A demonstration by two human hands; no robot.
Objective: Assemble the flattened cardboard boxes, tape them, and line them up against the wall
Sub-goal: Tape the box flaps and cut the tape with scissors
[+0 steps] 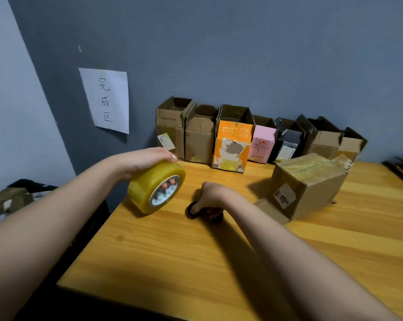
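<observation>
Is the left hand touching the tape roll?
Touching. The head view shows the left hand gripping the tape roll, palm over its top and fingertips visible inside the core.

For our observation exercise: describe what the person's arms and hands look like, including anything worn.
Both forearms are bare, with no sleeves in view. The left hand and right hand wear no gloves; no watch, bracelet or ring shows. The left thumbnail looks short and unpainted.

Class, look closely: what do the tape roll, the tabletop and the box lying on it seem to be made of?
Tape roll: glossy translucent yellowish plastic film, printed core.
Tabletop: apparently varnished wood, showing grain and plank lines.
Box: matte brown cardboard, shiny tape across it.
</observation>
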